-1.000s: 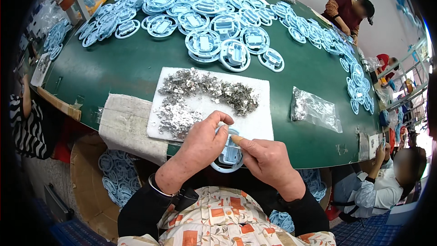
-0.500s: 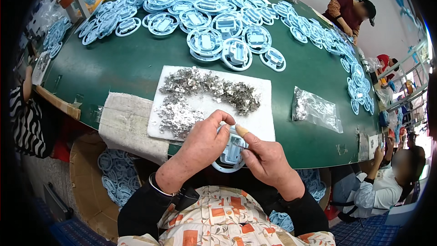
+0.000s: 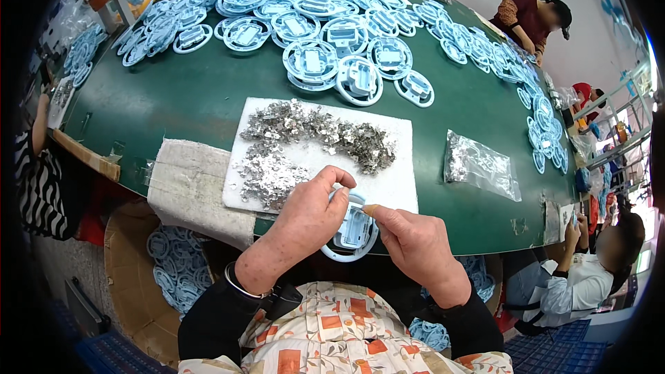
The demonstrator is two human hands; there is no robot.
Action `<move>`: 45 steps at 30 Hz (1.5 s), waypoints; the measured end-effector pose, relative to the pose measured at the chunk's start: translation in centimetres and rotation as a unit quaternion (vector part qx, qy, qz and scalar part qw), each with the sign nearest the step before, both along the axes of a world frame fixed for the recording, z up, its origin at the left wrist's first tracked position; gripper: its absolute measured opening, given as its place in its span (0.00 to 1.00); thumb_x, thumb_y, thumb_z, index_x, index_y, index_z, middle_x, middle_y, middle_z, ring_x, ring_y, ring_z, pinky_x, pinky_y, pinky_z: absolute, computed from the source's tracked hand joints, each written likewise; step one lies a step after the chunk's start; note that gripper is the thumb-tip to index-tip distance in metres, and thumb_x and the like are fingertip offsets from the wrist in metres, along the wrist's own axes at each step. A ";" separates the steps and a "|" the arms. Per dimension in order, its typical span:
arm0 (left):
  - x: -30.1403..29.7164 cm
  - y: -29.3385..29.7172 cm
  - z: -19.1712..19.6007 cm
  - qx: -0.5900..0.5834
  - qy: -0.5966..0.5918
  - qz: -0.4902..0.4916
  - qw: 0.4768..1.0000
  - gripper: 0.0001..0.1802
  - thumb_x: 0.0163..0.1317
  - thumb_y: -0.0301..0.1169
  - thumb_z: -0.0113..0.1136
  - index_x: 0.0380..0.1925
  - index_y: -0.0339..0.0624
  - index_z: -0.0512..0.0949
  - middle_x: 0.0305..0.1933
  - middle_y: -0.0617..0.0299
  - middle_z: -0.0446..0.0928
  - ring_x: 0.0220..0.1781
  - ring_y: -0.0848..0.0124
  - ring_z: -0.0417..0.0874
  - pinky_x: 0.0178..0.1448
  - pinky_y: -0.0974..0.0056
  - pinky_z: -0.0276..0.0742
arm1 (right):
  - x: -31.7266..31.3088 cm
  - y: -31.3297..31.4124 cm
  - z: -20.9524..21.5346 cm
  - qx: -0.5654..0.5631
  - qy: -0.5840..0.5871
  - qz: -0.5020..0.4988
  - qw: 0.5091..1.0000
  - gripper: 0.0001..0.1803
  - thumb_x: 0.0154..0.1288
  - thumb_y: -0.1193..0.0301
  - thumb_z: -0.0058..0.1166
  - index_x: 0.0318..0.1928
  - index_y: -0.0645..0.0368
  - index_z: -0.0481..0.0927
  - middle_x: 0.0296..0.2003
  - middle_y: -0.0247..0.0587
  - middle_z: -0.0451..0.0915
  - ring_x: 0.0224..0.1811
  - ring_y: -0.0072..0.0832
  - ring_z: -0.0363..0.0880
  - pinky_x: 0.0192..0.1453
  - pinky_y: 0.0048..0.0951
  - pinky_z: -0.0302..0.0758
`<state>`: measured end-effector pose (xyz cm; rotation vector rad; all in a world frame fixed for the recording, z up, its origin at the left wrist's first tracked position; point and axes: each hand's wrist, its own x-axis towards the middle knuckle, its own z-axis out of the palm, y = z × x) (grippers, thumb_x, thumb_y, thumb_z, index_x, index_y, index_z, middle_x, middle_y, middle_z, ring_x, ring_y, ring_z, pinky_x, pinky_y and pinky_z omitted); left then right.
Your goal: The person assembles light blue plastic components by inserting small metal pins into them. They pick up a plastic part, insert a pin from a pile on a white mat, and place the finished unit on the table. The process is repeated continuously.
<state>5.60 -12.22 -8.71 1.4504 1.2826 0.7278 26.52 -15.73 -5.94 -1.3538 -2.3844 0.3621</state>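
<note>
A light blue round plastic housing [image 3: 355, 230] with a rectangular recess lies tilted at the near table edge, below the foam sheet. My left hand [image 3: 308, 213] is closed on its upper left side, thumb and forefinger curled. My right hand [image 3: 422, 249] is closed at its right side, with the tan-covered forefinger tip against the upper right of the recess. What the right fingers pinch, if anything, is hidden. Just beyond, small metal clips [image 3: 277, 173] lie in loose heaps on the white foam sheet [image 3: 332, 190].
Many similar blue housings [image 3: 312, 62] cover the far side of the green table [image 3: 208, 93]. A clear bag of metal pieces [image 3: 481, 166] lies right, a folded cloth [image 3: 190, 180] left. A carton [image 3: 131, 270] of blue parts stands below. Other people [image 3: 530, 21] work around the table.
My right hand has shifted slightly right and down, its forefinger bending lower over the housing and its thumb dropping out of sight. My left hand stays nearly in place.
</note>
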 end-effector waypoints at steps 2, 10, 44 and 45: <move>0.0 0.0 0.0 0.000 -0.002 0.001 1.000 0.12 0.73 0.29 0.49 0.51 0.37 0.76 0.31 0.60 0.80 0.28 0.77 0.78 0.33 0.65 0.75 | 0.1 -0.1 0.3 0.023 -0.047 0.008 0.999 0.22 0.60 0.75 0.62 0.56 0.47 0.83 0.22 0.34 0.77 0.23 0.35 0.80 0.25 0.36 0.75; 0.0 0.0 0.1 0.011 0.007 -0.001 1.000 0.13 0.72 0.30 0.49 0.51 0.35 0.77 0.29 0.59 0.80 0.27 0.76 0.77 0.33 0.64 0.75 | -0.2 0.0 1.7 0.056 -0.134 0.025 0.989 0.27 0.54 0.76 0.63 0.57 0.46 0.84 0.19 0.30 0.72 0.21 0.29 0.78 0.23 0.35 0.72; 0.0 -0.2 -0.7 0.009 -0.080 0.008 0.997 0.14 0.77 0.30 0.48 0.55 0.38 0.76 0.30 0.67 0.79 0.25 0.83 0.72 0.30 0.72 0.70 | -2.2 4.3 8.3 -0.061 -0.278 0.136 0.949 0.06 0.61 0.70 0.61 0.38 0.56 0.84 0.24 0.44 0.84 0.25 0.44 0.84 0.28 0.41 0.77; -0.4 -0.2 -1.1 -0.005 -0.125 0.013 0.992 0.14 0.77 0.30 0.47 0.56 0.38 0.76 0.33 0.67 0.80 0.26 0.83 0.73 0.30 0.72 0.70 | -1.7 4.0 8.2 -0.089 -0.209 0.080 0.971 0.08 0.63 0.68 0.61 0.40 0.58 0.84 0.24 0.44 0.85 0.26 0.44 0.85 0.29 0.42 0.77</move>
